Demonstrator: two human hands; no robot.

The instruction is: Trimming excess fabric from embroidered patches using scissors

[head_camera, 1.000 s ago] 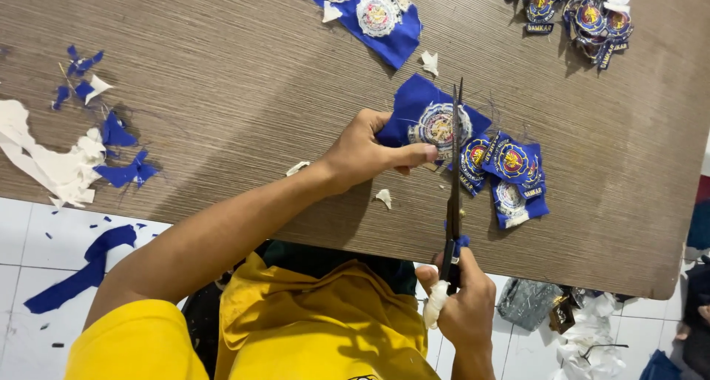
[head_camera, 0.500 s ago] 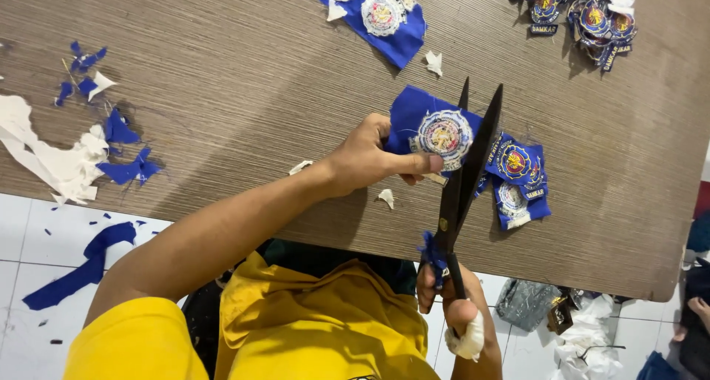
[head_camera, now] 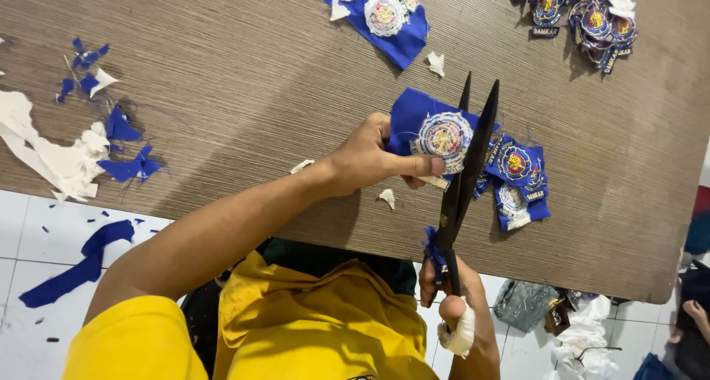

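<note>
Nearest the camera, a yellow shirt fills the lower frame and hides the body below the table edge. The right hand sits just off that edge, partly cut off by the bottom of the frame; its fingers are closed through the handles of the black scissors, and a white wrap covers the thumb, so the grip beneath is hard to make out. The scissors point away from the person with the blades spread apart.

The left arm reaches forward across the wooden table, elbow bent, and the left hand pinches a blue cloth patch with a round embroidered emblem, thumb on top, other fingers tucked under and hidden. The patch lies on the table, its right edge between the open blades.

Just right of the scissors lies a small heap of cut patches. Left of the left arm are white and blue scraps. Beyond the hands lies a blue strip of uncut emblems, and far right a pile of finished patches, its top cut off.
</note>
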